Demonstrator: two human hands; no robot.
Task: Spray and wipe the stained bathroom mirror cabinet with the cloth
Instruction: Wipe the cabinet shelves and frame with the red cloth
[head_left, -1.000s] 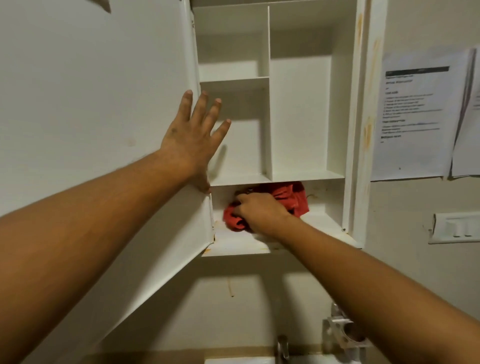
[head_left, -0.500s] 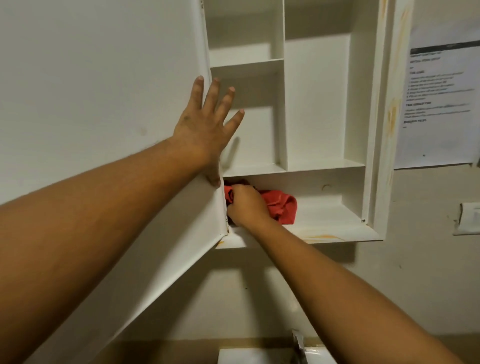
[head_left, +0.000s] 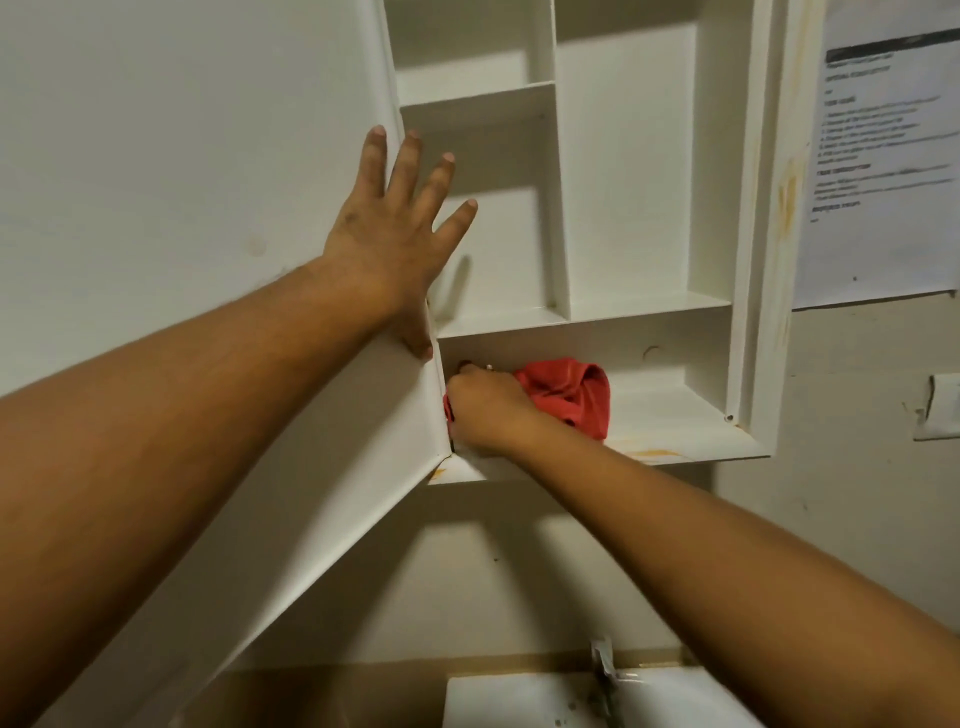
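My left hand (head_left: 395, 234), fingers spread, braced the door (head_left: 208, 208); right hand (head_left: 485, 410) gripped cloth (head_left: 571, 389), wiping shelf (head_left: 675, 431) corner. Next, probably: orange smear (head_left: 652, 453).

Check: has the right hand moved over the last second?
Yes. The right hand, gripping the red cloth, has slid left along the bottom shelf, from under the vertical divider into the hinge-side corner.

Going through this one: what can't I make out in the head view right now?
All head view:
1. The door shows only its inner face; any mirror side is turned away.
2. Fingertips of the right hand, hidden by the hand's own back where it grips the red cloth.
3. Text on the wall sheet: blurred, cut by the right edge.
4. The sink: cut by the bottom edge.
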